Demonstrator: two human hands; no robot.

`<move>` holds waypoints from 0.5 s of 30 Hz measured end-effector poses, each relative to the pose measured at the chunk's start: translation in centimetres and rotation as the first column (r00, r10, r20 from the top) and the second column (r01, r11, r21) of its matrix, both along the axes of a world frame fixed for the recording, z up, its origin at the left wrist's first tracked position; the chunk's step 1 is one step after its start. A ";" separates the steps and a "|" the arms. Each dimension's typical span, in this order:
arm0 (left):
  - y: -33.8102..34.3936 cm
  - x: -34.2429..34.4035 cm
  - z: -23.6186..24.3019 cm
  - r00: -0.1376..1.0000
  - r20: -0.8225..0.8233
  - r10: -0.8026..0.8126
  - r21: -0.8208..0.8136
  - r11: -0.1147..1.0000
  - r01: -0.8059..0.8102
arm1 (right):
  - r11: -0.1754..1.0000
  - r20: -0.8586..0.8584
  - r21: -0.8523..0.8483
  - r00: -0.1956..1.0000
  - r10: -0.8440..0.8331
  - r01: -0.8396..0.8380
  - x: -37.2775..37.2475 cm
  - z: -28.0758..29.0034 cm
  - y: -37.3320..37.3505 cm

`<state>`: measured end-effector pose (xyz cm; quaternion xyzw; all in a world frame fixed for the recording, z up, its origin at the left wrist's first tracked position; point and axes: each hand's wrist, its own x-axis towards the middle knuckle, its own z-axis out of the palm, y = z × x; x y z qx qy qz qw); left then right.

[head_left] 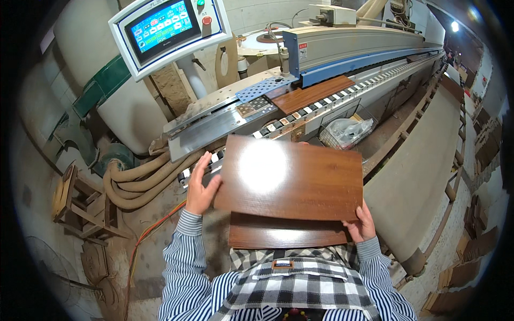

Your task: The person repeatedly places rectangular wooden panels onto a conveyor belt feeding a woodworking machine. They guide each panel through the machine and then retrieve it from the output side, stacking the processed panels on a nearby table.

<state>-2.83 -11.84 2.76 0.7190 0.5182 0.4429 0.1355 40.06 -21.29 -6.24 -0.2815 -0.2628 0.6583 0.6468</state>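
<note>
A glossy brown wood-grain board (pixel 300 182) is held up in front of me, with a bright glare on its left half. My right hand (pixel 361 222) grips its lower right corner, thumb on top and fingers partly hidden beneath. At the board's left edge is my left hand (pixel 200 187), fingers extended and thumb apart; the thumb tip is at or just beside the edge. Below the raised board, close to my checked apron, lies a second brown board (pixel 284 238), partly covered by the first.
A long machine (pixel 364 56) with a roller conveyor (pixel 316 107) runs away to the right; another brown board (pixel 313 93) lies on it. A touchscreen panel (pixel 160 29) stands upper left. Nearby are ribbed hoses (pixel 134 187), a wooden stool (pixel 88 200), a wire basket (pixel 348 131) and a sloping belt (pixel 423 176).
</note>
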 end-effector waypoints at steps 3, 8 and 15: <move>-2.6 -0.1 0.6 0.976 -0.217 -0.002 -0.006 1.000 0.001 | 0.998 0.031 0.035 0.998 0.060 -0.061 -2.2 2.6 3.4; -3.2 -2.5 0.0 0.852 -0.514 0.100 0.037 0.995 -0.095 | 0.976 0.125 0.032 0.970 0.209 -0.214 -6.0 4.1 8.6; -0.7 -5.2 -2.3 0.818 -0.488 0.305 0.101 0.950 -0.294 | 0.940 -0.244 -0.003 0.912 0.330 -0.341 -9.0 5.0 11.0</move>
